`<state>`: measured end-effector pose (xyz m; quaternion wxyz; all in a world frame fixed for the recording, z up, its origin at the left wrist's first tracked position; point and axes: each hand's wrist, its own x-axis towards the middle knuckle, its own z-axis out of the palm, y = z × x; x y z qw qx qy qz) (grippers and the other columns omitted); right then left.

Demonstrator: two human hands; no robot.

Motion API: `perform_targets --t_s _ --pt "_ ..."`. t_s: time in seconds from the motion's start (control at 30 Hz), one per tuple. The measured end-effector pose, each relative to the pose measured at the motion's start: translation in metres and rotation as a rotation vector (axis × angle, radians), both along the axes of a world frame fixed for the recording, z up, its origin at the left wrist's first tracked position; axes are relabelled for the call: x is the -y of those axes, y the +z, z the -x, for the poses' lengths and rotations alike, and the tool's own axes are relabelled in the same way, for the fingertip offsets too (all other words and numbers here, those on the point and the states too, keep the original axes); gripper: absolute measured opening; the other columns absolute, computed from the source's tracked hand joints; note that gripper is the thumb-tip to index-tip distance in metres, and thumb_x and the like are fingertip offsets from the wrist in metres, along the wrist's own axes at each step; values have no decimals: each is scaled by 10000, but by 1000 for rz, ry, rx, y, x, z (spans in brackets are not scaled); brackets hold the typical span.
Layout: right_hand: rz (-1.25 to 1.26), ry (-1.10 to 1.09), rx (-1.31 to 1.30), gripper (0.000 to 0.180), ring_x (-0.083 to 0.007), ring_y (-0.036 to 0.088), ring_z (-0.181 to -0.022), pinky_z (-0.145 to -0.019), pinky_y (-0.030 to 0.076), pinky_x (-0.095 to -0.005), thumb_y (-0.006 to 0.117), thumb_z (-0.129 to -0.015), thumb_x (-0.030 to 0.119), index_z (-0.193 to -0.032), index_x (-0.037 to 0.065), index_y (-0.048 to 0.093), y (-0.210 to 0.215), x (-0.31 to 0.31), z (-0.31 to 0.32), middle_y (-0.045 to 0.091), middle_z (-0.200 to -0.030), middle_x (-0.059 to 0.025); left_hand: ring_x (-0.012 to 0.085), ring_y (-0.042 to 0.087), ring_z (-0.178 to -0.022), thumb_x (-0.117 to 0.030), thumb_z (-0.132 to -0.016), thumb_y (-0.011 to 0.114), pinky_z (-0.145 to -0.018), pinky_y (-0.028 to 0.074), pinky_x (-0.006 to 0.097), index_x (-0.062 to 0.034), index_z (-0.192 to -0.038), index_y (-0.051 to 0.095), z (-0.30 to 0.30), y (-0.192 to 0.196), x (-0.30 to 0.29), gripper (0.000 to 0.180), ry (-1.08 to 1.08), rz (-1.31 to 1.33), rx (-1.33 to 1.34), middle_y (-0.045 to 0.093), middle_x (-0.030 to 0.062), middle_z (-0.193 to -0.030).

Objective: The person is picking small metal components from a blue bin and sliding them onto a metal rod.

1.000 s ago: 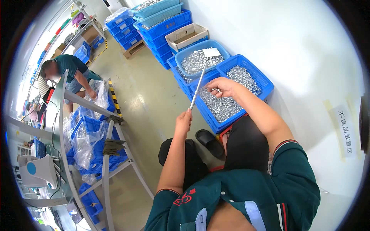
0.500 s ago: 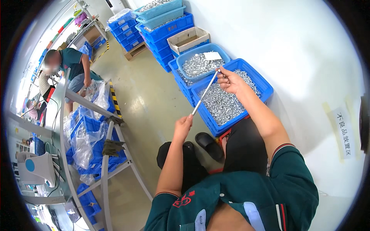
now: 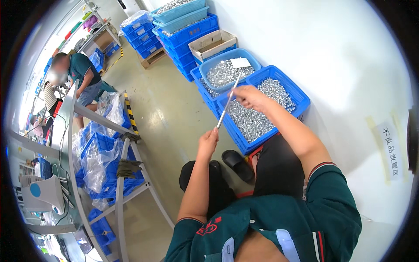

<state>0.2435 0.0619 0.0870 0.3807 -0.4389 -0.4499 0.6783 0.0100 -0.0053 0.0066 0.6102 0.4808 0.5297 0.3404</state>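
Observation:
My left hand (image 3: 208,142) is closed round the lower end of a thin silver metal rod (image 3: 225,111), which slants up and away to the right. At the rod's upper half is my right hand (image 3: 249,98), fingers curled in against it and slightly blurred. Whether a small part sits between those fingers and the rod I cannot make out. The rod's far tip sticks out beyond the right hand. Below the right hand stands a blue basket (image 3: 301,97) full of small shiny metal parts (image 3: 249,120) that look like nuts.
A light-blue basin (image 3: 205,77) of similar parts, with a white card (image 3: 240,63), stands behind the basket. Farther back are stacked blue crates (image 3: 185,38) and an open carton (image 3: 214,43). A metal-framed workbench (image 3: 118,192) stands left, a co-worker (image 3: 85,74) beyond it. A white wall (image 3: 340,56) borders the right.
My right hand has slid from the rod's far tip down toward its middle, leaving the tip exposed. The rod has tilted steeper. At the far left, the co-worker has shifted an arm toward the bench.

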Motion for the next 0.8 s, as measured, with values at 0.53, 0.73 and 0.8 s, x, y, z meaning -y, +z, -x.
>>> perform_targets --t_s 0.53,0.73,0.8 --pt "256 -322 -568 252 -45 300 -393 -303 222 -172 527 -871 210 -744 -4 487 -10 -17 -42 385 -544 -3 28 247 -376 -398 -859 494 -347 188 204 -97 -632 457 3 0 2 378 3 -47 -44 324 -69 -479" --pt "213 -286 -582 191 -33 327 -410 -309 220 -157 543 -863 221 -815 37 527 -5 -13 -40 463 -604 -14 34 285 -410 -403 -853 502 -372 217 209 -89 -619 469 6 -4 2 393 -44 -101 -99 346 -60 -495" --pt "198 -267 -541 193 -31 329 -411 -311 224 -155 546 -861 222 -823 34 531 -4 -11 -38 466 -604 -9 35 293 -419 -403 -854 501 -380 223 210 -88 -619 472 6 -6 2 394 -54 -107 -101 353 -59 -500"
